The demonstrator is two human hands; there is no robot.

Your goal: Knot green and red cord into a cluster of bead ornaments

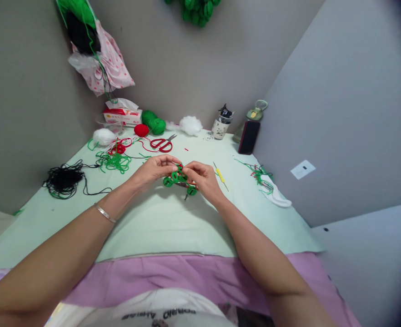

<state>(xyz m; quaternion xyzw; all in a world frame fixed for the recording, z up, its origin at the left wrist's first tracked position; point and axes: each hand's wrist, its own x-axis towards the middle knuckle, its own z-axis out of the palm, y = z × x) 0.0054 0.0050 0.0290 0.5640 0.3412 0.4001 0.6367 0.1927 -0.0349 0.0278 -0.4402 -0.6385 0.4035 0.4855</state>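
Observation:
Both of my hands meet over the middle of the table, gripping a small green crochet piece (pixel 175 177) with a bit of red at its top. My left hand (pixel 157 169) pinches it from the left between thumb and fingers. From the other side my right hand (pixel 202 177) is closed on it. Round green parts with dark centres hang below the fingers. Something dark and thin shows under the piece, too small to make out. A yellow-handled crochet hook (pixel 220 176) lies just right of my right hand. Red-handled scissors (pixel 162 144) rest beyond my left hand.
Black yarn (pixel 66 178), loose green yarn (pixel 114 162) and a red yarn ball (pixel 141 130) are on the left. White stuffing (pixel 190 125), a cup of tools (pixel 222 125), a phone (pixel 249 137) and a bottle (pixel 256 112) stand behind. Yarn scraps (pixel 260 175) lie right. Walls enclose the table.

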